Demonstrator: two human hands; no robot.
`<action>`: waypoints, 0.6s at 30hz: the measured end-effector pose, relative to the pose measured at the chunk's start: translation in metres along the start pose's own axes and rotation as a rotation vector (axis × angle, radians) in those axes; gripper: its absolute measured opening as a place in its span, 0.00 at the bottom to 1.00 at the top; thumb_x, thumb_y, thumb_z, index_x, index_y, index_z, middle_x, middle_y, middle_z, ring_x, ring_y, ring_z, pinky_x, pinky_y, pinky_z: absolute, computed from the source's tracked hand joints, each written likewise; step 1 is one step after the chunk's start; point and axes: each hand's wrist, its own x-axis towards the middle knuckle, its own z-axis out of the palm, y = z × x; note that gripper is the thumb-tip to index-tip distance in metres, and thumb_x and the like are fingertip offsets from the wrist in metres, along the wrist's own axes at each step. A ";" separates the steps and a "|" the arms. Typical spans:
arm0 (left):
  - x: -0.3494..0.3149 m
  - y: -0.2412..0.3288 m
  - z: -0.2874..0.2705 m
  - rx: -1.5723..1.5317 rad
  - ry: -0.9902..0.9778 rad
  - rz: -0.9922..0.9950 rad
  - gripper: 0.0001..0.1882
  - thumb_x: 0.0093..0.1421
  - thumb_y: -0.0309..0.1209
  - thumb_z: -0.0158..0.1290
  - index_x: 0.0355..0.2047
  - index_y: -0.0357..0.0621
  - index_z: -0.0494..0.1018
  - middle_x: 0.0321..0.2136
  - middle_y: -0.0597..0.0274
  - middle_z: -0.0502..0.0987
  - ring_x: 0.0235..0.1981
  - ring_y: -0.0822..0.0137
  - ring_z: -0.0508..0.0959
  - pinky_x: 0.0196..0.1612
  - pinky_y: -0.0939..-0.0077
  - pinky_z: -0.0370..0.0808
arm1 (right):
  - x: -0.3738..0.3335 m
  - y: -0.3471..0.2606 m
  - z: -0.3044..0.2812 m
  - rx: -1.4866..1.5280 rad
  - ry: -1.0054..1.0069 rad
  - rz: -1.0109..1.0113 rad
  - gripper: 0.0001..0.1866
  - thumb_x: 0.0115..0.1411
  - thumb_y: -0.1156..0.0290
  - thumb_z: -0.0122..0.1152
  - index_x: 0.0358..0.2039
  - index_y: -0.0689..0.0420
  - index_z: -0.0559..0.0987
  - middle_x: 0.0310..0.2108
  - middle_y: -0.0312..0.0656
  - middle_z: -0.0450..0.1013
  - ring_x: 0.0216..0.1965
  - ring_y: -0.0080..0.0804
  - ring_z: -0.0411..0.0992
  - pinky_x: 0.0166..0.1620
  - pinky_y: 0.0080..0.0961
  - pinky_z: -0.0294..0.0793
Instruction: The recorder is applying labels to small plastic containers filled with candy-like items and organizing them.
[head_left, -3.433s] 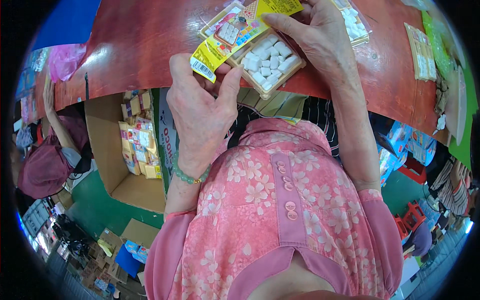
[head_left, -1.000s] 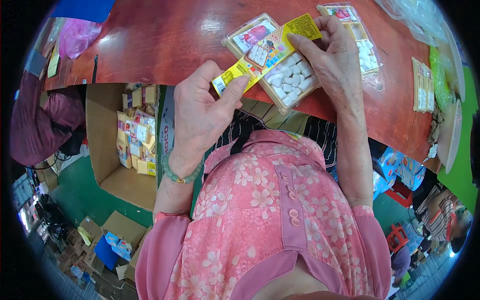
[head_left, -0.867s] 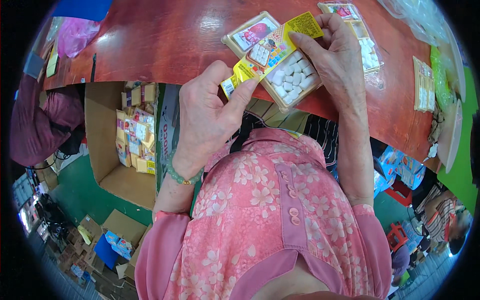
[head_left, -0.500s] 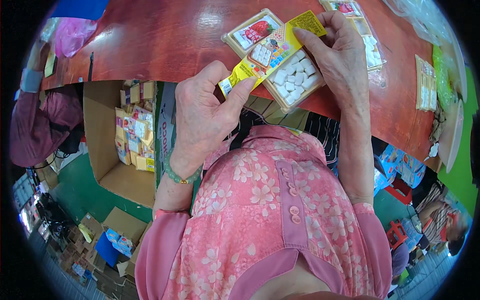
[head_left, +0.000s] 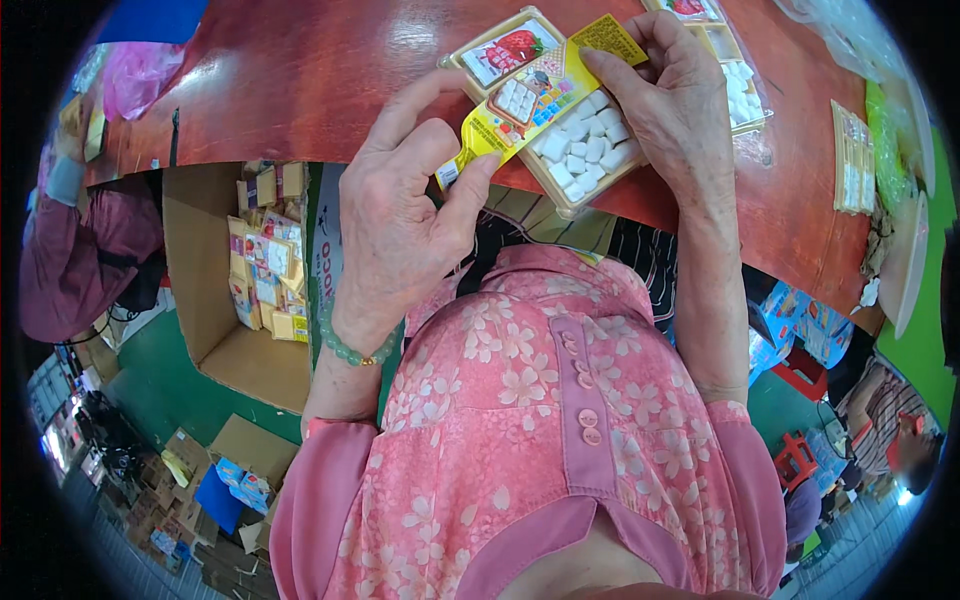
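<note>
A clear-topped plastic tray [head_left: 568,209] lies tilted at the table's near edge, with small white candy-like pieces [head_left: 588,150] in one compartment and a strawberry-printed packet [head_left: 508,52] in another. Across its middle runs a printed yellow card band [head_left: 545,95]. My left hand [head_left: 405,215] pinches the band's lower left end between thumb and curled fingers, while its index finger stretches to the tray's left edge. With thumb and fingers, my right hand [head_left: 680,115] grips the band's upper right end, its palm beside the tray. Whether the band wraps underneath is hidden.
An open cardboard box [head_left: 245,375] with several packed trays stands below the table edge at left. More trays [head_left: 740,95] lie at right on the red table [head_left: 310,70]. Another person's sleeve [head_left: 90,260] shows at far left, near a pink plastic bag [head_left: 145,75].
My left index finger has uncurled and reached up to the tray's left edge. The tray and band have shifted slightly away from me, with both hands still on the band.
</note>
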 end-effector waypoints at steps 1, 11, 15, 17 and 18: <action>0.000 -0.001 -0.001 -0.002 -0.038 -0.022 0.09 0.48 0.23 0.59 0.21 0.34 0.68 0.42 0.49 0.75 0.30 0.63 0.76 0.30 0.76 0.70 | 0.000 0.000 0.000 0.000 0.009 -0.014 0.08 0.52 0.79 0.60 0.25 0.63 0.69 0.17 0.37 0.67 0.20 0.19 0.65 0.24 0.17 0.65; 0.008 -0.003 -0.004 -0.025 -0.179 -0.013 0.06 0.50 0.20 0.56 0.20 0.34 0.69 0.45 0.52 0.77 0.18 0.81 0.70 0.15 0.86 0.60 | -0.004 0.003 0.004 0.034 0.047 -0.090 0.07 0.52 0.80 0.61 0.25 0.63 0.70 0.18 0.38 0.69 0.20 0.19 0.66 0.23 0.17 0.65; 0.010 -0.004 -0.006 -0.005 -0.202 -0.011 0.06 0.50 0.21 0.56 0.21 0.34 0.70 0.46 0.55 0.76 0.15 0.83 0.67 0.14 0.86 0.59 | -0.010 0.001 0.005 0.058 0.097 -0.138 0.07 0.52 0.80 0.61 0.25 0.63 0.71 0.17 0.37 0.68 0.19 0.18 0.66 0.23 0.17 0.65; 0.011 -0.003 -0.008 0.019 -0.225 -0.017 0.05 0.50 0.21 0.56 0.22 0.34 0.71 0.46 0.56 0.76 0.14 0.82 0.66 0.15 0.86 0.59 | -0.011 0.002 0.005 0.015 0.119 -0.189 0.07 0.52 0.80 0.61 0.24 0.63 0.71 0.16 0.37 0.68 0.19 0.18 0.66 0.23 0.17 0.64; 0.011 -0.004 -0.008 0.021 -0.222 -0.017 0.05 0.50 0.21 0.56 0.22 0.34 0.71 0.46 0.56 0.76 0.14 0.82 0.66 0.15 0.86 0.59 | -0.012 0.005 0.005 -0.021 0.121 -0.244 0.07 0.52 0.80 0.61 0.25 0.63 0.71 0.16 0.38 0.68 0.19 0.19 0.66 0.22 0.17 0.65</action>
